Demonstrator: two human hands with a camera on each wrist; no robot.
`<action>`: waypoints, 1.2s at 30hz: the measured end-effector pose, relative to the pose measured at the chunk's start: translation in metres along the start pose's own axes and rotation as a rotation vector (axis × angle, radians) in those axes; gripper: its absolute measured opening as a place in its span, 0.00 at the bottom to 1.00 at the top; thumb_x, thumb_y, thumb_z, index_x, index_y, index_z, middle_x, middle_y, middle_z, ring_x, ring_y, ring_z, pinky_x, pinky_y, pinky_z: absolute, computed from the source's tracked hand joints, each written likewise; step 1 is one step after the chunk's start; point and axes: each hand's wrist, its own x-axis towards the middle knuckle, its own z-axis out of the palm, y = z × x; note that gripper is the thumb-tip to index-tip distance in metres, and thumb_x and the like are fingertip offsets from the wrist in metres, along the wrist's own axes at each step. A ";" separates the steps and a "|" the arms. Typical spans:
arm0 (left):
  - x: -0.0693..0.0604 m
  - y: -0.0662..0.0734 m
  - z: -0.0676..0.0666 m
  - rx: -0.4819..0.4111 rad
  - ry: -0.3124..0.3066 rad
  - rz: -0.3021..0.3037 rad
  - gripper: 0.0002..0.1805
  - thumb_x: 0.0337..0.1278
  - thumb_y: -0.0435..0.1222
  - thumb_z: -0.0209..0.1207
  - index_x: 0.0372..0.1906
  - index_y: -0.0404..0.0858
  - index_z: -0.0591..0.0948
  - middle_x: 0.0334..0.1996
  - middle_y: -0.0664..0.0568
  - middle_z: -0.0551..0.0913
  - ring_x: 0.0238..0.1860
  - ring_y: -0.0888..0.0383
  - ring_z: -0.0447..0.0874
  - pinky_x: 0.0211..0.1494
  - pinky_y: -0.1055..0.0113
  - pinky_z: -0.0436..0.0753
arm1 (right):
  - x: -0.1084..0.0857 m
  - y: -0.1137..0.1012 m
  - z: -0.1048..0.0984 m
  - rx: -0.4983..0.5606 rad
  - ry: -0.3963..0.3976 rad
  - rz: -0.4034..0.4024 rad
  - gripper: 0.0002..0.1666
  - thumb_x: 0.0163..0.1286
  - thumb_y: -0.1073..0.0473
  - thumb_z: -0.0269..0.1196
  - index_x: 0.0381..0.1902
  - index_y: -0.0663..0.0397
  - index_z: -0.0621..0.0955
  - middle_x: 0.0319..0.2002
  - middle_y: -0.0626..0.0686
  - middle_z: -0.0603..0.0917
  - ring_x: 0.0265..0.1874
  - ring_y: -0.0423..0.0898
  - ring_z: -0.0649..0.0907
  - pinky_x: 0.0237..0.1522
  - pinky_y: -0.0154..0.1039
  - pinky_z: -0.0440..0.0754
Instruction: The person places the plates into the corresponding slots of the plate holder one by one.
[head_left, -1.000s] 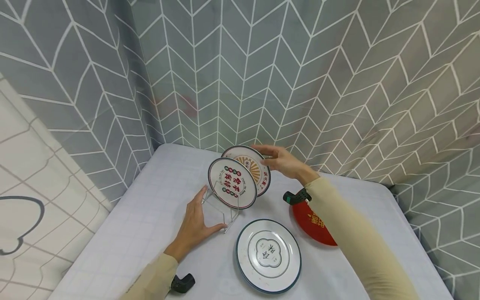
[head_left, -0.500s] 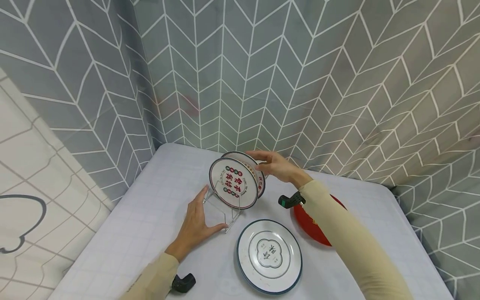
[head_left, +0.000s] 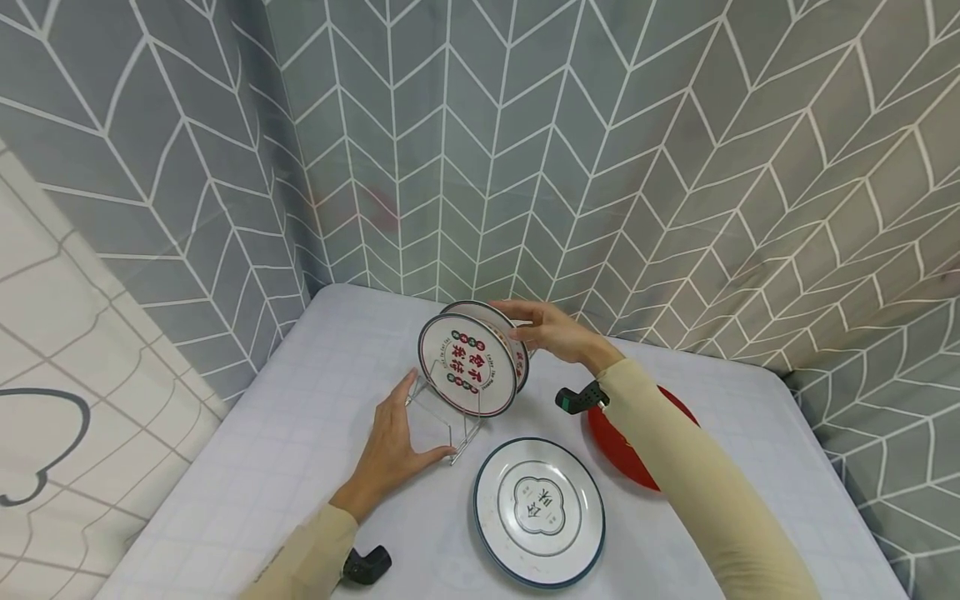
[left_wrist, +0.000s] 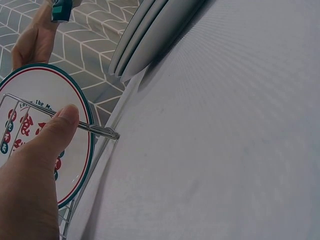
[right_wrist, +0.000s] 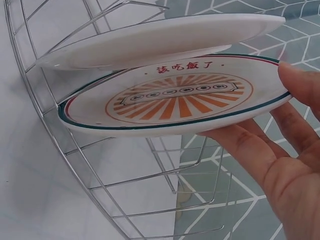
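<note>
A wire plate rack (head_left: 467, 435) stands on the white-covered table. My left hand (head_left: 385, 446) holds its near end, the thumb lying over a wire in the left wrist view. Upright and leaning in the rack is a white plate (head_left: 467, 367) with red lettering and a dark rim. Behind it, my right hand (head_left: 553, 333) pinches the edge of a second plate (right_wrist: 180, 100), with an orange sunburst and green rim, thumb above and fingers below in the right wrist view. This plate's far edge sits among the rack wires (right_wrist: 57, 145), close to the first plate's back.
A white plate with a blue rim (head_left: 538, 512) lies right of the rack; the left wrist view shows several stacked plates (left_wrist: 157, 35). A red plate (head_left: 622, 450) lies partly under the right forearm. Patterned curtains (head_left: 480, 167) hang behind the table.
My right hand has moved slightly left, bringing the sunburst plate in behind the front plate and turning it more edge-on. Over the last half second almost nothing moves. The left hand stays on the rack.
</note>
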 end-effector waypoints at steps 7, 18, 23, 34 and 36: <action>-0.002 0.002 0.000 -0.018 -0.012 -0.041 0.74 0.23 0.54 0.81 0.77 0.34 0.49 0.75 0.42 0.58 0.71 0.46 0.61 0.71 0.51 0.65 | -0.006 -0.002 0.003 -0.025 0.033 0.003 0.33 0.73 0.63 0.56 0.74 0.42 0.65 0.72 0.51 0.68 0.64 0.55 0.75 0.63 0.57 0.76; -0.002 0.003 -0.001 -0.028 -0.019 -0.033 0.74 0.24 0.54 0.81 0.76 0.33 0.48 0.74 0.39 0.59 0.71 0.44 0.61 0.70 0.49 0.64 | -0.080 -0.005 -0.009 -0.058 0.051 -0.176 0.33 0.74 0.62 0.56 0.74 0.50 0.63 0.72 0.58 0.68 0.68 0.59 0.72 0.67 0.53 0.72; 0.001 0.003 -0.003 -0.019 -0.040 -0.038 0.73 0.25 0.54 0.80 0.77 0.34 0.48 0.74 0.39 0.58 0.71 0.44 0.61 0.71 0.49 0.64 | -0.125 0.030 0.012 -0.139 0.040 -0.076 0.31 0.72 0.59 0.59 0.72 0.49 0.68 0.70 0.57 0.71 0.66 0.61 0.73 0.63 0.57 0.76; 0.002 0.005 -0.004 -0.033 -0.051 -0.068 0.73 0.25 0.53 0.81 0.77 0.36 0.47 0.75 0.40 0.57 0.71 0.43 0.60 0.71 0.46 0.65 | -0.177 0.098 0.060 -0.106 0.036 -0.009 0.34 0.70 0.62 0.60 0.72 0.55 0.66 0.72 0.60 0.67 0.71 0.43 0.69 0.67 0.30 0.70; 0.002 0.005 -0.003 -0.031 -0.042 -0.064 0.74 0.24 0.53 0.81 0.77 0.36 0.48 0.75 0.41 0.57 0.71 0.43 0.60 0.70 0.47 0.65 | -0.180 0.103 0.063 -0.100 0.049 -0.007 0.34 0.70 0.61 0.61 0.72 0.53 0.67 0.72 0.58 0.68 0.68 0.29 0.68 0.65 0.22 0.65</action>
